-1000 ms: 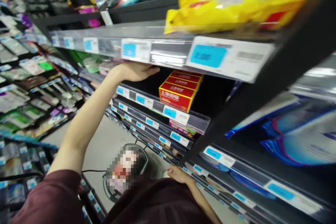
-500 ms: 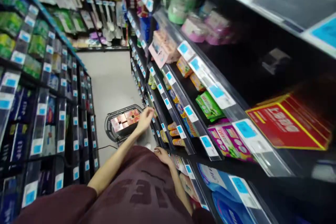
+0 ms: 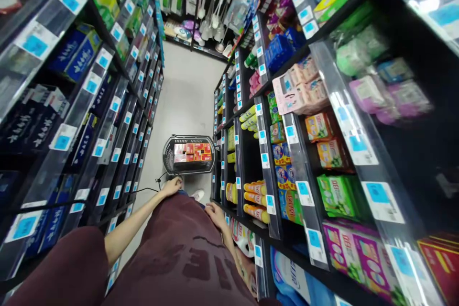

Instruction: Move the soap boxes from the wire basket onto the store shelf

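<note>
Head view: looking steeply down a narrow shop aisle from the person's own eyes.
Basket: a black oval plastic shopping basket (image 3: 168, 153) stands on the pale grey floor (image 3: 182, 100) in mid-aisle, just ahead of the person and close to the right-hand shelving.
Basket contents: flat red cardboard boxes with yellow print (image 3: 193, 150) lie side by side and fill it.
Left hand: the left hand (image 3: 172, 185) reaches down on a bare outstretched arm to just before the basket's near rim. Its back faces the camera and its fingers curl under, so I cannot tell whether it grips anything.
Cord: a thin black cord or handle (image 3: 143, 190) runs along the floor just left of that hand.
Right hand: the right hand (image 3: 215, 211) lies loosely open and holds nothing. It rests at the edge of the maroon printed shirt (image 3: 186, 253), just beside the lowest right-hand shelf.
Foot: a white shoe tip (image 3: 198, 195) shows between the two hands.
Right shelves: black shelving (image 3: 251, 162) carries orange bottles (image 3: 255, 198), green packets (image 3: 337, 196) and pink boxed packs (image 3: 299, 86), with blue-and-white price tags (image 3: 306, 193) along the edges.
Left shelves: dark blue boxes (image 3: 77, 55) sit behind similar tags.
Far end: pale kitchen utensils (image 3: 211, 14) hang on a display wall.
</note>
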The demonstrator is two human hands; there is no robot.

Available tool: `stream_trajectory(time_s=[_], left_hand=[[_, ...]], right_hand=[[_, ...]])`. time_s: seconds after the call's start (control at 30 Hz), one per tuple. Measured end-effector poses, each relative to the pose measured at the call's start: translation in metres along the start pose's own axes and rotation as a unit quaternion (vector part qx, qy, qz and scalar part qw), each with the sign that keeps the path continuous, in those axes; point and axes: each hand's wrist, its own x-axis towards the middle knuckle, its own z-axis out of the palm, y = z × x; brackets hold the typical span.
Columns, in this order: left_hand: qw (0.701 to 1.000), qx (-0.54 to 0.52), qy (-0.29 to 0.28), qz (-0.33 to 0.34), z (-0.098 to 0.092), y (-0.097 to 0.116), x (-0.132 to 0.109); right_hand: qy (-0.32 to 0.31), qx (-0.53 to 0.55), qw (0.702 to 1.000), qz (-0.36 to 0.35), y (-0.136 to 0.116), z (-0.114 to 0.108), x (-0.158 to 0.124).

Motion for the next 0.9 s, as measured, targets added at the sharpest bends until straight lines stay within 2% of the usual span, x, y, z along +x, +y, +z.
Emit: stream_trajectory(time_s=[0.2, 0.37, 0.47, 0.57, 0.7, 0.9], left_hand=[[0.997, -0.069, 0.018, -0.003, -0.01, -0.02, 0.009], [0.99, -0.138, 0.022, 0.008, -0.018, -0.034, -0.007], [0.982, -0.186, 0.027, -0.015, -0.023, -0.046, -0.021], [0.97, -0.236, 0.034, -0.056, -0.027, -0.058, -0.033], [0.947, -0.3, 0.066, -0.098, -0.027, -0.067, -0.047], [0.898, -0.392, 0.16, -0.124, -0.019, -0.047, -0.058]], right_hand=[[-0.002, 0.004, 1.0, 0.001, -0.015, 0.041, 0.011], [0.002, -0.005, 1.0, -0.027, -0.028, 0.073, 0.024], [0.004, -0.018, 0.999, -0.049, -0.036, 0.08, 0.035], [0.007, -0.035, 0.997, -0.064, -0.04, 0.074, 0.05], [0.007, -0.076, 0.994, -0.078, -0.043, 0.052, 0.08], [-0.02, -0.189, 0.975, -0.118, -0.072, 0.009, 0.15]])
